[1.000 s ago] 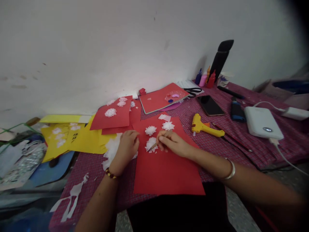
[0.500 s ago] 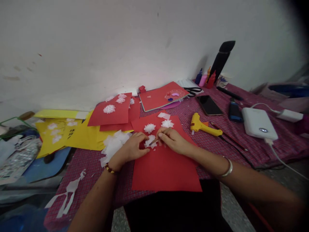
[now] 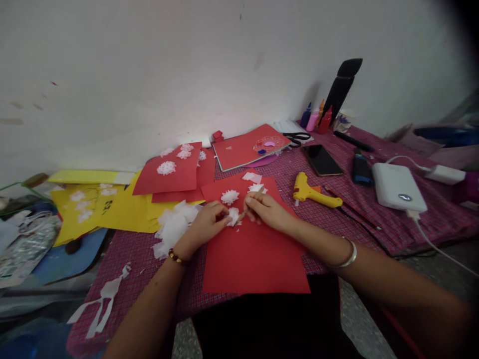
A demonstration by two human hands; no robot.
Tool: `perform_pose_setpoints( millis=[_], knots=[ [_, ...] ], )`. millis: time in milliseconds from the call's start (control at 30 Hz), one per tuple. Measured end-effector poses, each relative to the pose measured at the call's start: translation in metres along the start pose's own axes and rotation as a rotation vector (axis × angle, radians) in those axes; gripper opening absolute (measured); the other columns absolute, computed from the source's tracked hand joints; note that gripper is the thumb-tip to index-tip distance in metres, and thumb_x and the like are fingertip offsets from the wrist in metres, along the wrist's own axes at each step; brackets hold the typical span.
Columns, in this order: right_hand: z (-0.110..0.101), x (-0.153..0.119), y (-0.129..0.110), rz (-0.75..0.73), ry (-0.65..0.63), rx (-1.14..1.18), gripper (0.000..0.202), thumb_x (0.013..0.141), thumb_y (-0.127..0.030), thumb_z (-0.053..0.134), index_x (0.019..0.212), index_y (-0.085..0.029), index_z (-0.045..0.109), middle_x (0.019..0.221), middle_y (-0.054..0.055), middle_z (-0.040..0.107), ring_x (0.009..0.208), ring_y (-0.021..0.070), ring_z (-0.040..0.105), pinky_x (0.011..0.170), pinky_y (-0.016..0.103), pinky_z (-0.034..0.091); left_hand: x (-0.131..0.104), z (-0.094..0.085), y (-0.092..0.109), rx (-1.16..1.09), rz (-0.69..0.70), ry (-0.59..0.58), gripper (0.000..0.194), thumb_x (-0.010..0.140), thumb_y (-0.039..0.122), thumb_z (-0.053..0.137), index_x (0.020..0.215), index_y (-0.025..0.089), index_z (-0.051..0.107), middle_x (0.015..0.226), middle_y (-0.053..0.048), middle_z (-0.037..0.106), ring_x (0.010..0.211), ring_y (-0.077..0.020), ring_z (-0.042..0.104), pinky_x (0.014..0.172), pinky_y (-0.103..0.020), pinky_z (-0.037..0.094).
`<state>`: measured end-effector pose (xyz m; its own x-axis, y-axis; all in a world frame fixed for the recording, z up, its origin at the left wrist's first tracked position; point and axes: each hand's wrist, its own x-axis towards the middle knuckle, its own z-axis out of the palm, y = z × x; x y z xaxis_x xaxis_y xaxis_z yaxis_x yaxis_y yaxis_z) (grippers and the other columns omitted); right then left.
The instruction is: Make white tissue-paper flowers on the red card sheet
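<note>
On a red paper sheet (image 3: pixel 254 264) sits a small white paper flower (image 3: pixel 232 216), partly covered by my fingers. My left hand (image 3: pixel 209 222) is closed, its thumb and fingertips pinching at the flower's left edge. My right hand (image 3: pixel 267 212) grips a thin tan stick (image 3: pixel 242 216) whose lower tip points down at the flower. Two more white flowers lie above: a full one (image 3: pixel 229 197) and another (image 3: pixel 256 188) partly behind my right hand. A flat white paper piece (image 3: pixel 252 177) lies beyond them. Tissue paper squares (image 3: pixel 174 224) are heaped beside my left wrist.
To the right lie a yellow glue gun (image 3: pixel 314 192), a thin red brush (image 3: pixel 354 209), a phone (image 3: pixel 322 159) and a white power bank (image 3: pixel 398 185). Black scissors (image 3: pixel 296 138) and paint bottles (image 3: pixel 314 118) stand at the back. Red cards with flowers (image 3: pixel 168 174) overlap yellow paper (image 3: pixel 129 212) at left.
My left thumb and fingers have drawn together at the flower. My right hand has shifted slightly, and the stick now shows more clearly. The whole view has moved a little.
</note>
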<state>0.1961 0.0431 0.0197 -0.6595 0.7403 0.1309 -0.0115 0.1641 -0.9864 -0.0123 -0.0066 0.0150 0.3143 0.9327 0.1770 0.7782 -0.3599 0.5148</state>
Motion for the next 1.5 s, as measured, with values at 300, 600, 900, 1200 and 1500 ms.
perform_pose_setpoints(
  millis=[300, 600, 900, 1200, 1500],
  knots=[
    [0.000, 0.006, 0.009, 0.008, 0.014, -0.017, 0.032, 0.094, -0.042, 0.041, 0.076, -0.017, 0.051, 0.062, -0.002, 0.057, 0.040, 0.0058, 0.045, 0.040, 0.018, 0.036, -0.013, -0.042, -0.009, -0.223, -0.255, 0.235, 0.026, 0.089, 0.039, 0.048, 0.089, 0.018, 0.063, 0.082, -0.002, 0.065, 0.076, -0.0161, 0.058, 0.069, -0.025, 0.043],
    [-0.002, 0.008, 0.012, 0.126, 0.117, 0.295, 0.033, 0.087, -0.048, 0.049, 0.075, -0.017, 0.052, 0.054, -0.003, 0.056, 0.038, 0.0072, 0.043, 0.036, 0.019, 0.033, -0.041, -0.078, -0.033, -0.152, -0.361, -0.007, 0.019, 0.079, 0.034, 0.056, 0.081, 0.016, 0.062, 0.077, -0.002, 0.062, 0.070, -0.0147, 0.055, 0.064, -0.025, 0.043],
    [-0.003, 0.008, 0.012, 0.138, 0.129, 0.379, 0.034, 0.085, -0.049, 0.052, 0.075, -0.017, 0.054, 0.051, -0.003, 0.054, 0.039, 0.0071, 0.042, 0.036, 0.019, 0.032, -0.038, -0.068, -0.023, 0.198, -0.360, -0.017, 0.017, 0.067, 0.029, 0.065, 0.062, 0.018, 0.053, 0.060, 0.003, 0.051, 0.054, -0.0117, 0.042, 0.050, -0.024, 0.028],
    [-0.004, 0.005, 0.000, 0.017, 0.140, 0.462, 0.030, 0.084, -0.045, 0.057, 0.072, -0.017, 0.052, 0.052, -0.004, 0.054, 0.040, 0.0072, 0.044, 0.039, 0.020, 0.033, -0.033, -0.068, -0.003, -0.702, -0.449, 0.440, 0.023, 0.072, 0.035, 0.070, 0.073, 0.017, 0.055, 0.061, 0.003, 0.059, 0.050, -0.0080, 0.052, 0.048, -0.019, 0.039],
    [-0.005, -0.003, -0.014, -0.159, 0.000, 0.307, 0.027, 0.087, -0.044, 0.056, 0.086, -0.017, 0.058, 0.072, 0.002, 0.068, 0.045, 0.0084, 0.054, 0.046, 0.022, 0.043, -0.018, -0.020, 0.012, -0.877, -0.499, 0.204, 0.021, 0.071, 0.034, 0.072, 0.070, 0.016, 0.062, 0.057, 0.003, 0.059, 0.047, -0.0068, 0.051, 0.048, -0.018, 0.040]
  ],
)
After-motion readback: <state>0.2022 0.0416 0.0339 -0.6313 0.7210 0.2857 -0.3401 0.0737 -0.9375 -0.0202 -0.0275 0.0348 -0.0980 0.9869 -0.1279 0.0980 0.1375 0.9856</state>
